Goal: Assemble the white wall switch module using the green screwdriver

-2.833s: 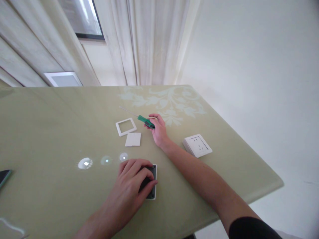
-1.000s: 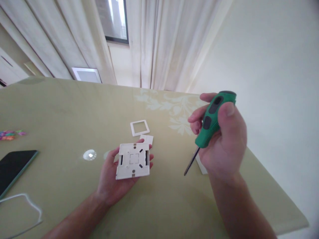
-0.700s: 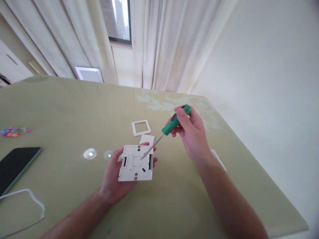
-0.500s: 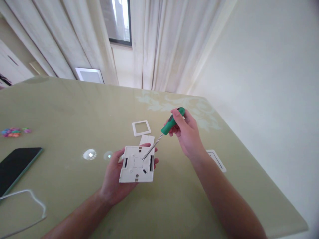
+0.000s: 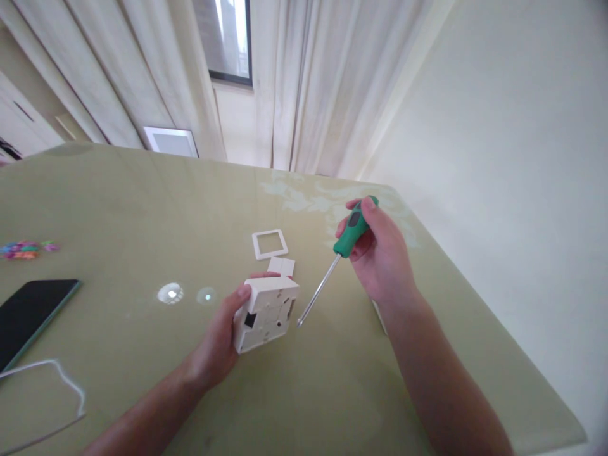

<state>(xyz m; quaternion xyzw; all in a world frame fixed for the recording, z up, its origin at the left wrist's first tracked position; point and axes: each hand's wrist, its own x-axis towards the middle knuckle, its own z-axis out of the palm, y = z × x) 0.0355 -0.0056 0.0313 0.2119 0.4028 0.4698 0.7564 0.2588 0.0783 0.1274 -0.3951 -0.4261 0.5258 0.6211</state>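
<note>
1. The green screwdriver (image 5: 352,235) swings clear of the white box (image 5: 270,313), which tips sideways from its earlier angle.
2. The left hand (image 5: 217,345) grips the box; the right hand (image 5: 384,263) clasps the screwdriver's handle.
3. Beyond the left hand lie a white frame (image 5: 272,254) and small plates (image 5: 284,266); leftward, a black-faced device (image 5: 35,313) and cable (image 5: 53,361).
4. The right wrist (image 5: 403,307) mostly hides a white object (image 5: 380,316).

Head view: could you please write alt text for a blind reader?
The left hand holds a white box tilted; the right hand holds a green-handled screwdriver, its tip apart from the box. A white frame lies beyond on the table.
</note>
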